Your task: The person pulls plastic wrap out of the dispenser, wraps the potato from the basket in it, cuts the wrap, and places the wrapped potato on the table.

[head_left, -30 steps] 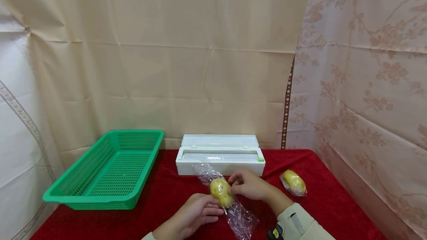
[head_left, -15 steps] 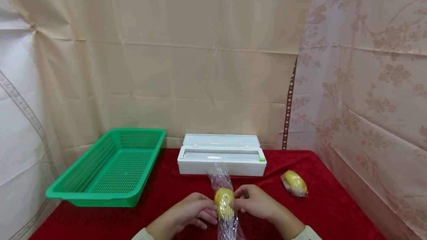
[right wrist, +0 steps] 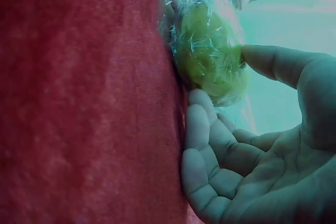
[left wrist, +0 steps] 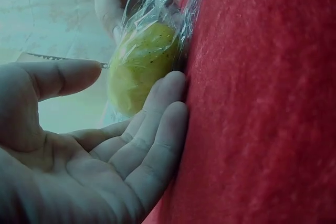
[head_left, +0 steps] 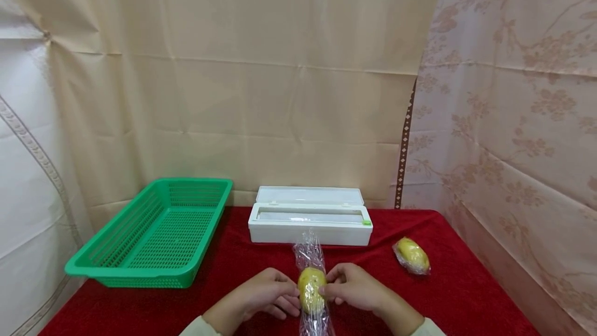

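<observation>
A yellow potato [head_left: 311, 292] lies on the red cloth in front of me, wrapped in clear plastic wrap [head_left: 309, 254] whose loose ends stretch out beyond it at both ends. My right hand [head_left: 356, 288] pinches its right side, thumb on top and fingertips low against it in the right wrist view. On the other side is my left hand [head_left: 268, 294], fingers loosely bent. In the left wrist view its fingertips [left wrist: 173, 85] are at the underside of the potato [left wrist: 142, 69], while the thumb stands slightly apart from it.
Behind the hands stands a white plastic-wrap dispenser box [head_left: 310, 235] with its lid raised and a green slider at its right end. A green plastic basket [head_left: 182, 279] is at the left. At the right lies another wrapped potato [head_left: 412, 254] on the red cloth [head_left: 462, 284].
The potato has turned from a slant to nearly straight, its film ends now pointing away and toward me. Both hands have shifted slightly toward me, still at its sides.
</observation>
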`<state>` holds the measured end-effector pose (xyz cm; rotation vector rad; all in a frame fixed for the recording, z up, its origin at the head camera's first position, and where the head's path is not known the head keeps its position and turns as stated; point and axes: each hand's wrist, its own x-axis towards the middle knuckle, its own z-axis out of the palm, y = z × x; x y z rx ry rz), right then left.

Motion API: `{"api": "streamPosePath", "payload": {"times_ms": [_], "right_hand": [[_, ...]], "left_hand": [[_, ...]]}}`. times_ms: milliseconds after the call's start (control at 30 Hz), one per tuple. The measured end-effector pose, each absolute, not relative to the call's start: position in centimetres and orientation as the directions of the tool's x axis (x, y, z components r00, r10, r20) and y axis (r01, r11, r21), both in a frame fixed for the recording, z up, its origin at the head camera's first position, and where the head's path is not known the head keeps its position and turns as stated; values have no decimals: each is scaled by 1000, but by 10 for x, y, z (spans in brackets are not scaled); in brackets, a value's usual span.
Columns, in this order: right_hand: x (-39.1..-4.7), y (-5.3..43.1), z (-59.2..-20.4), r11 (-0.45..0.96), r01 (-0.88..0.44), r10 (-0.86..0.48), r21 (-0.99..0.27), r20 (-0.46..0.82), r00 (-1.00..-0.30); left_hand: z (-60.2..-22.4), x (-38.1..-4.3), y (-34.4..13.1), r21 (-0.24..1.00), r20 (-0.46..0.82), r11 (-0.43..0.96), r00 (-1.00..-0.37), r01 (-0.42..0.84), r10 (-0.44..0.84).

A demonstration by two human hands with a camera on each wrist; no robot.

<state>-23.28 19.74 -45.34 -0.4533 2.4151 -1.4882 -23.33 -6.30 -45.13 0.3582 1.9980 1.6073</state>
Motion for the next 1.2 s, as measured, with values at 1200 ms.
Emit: {"api": "streamPosePath", "payload": {"times_ms": [1200], "right_hand": [[-228, 205, -440, 573, -728, -720, -375, 192, -666]], "left_hand": [[-442, -233, -63, 284, 219, 592, -652, 754, 726]]}}
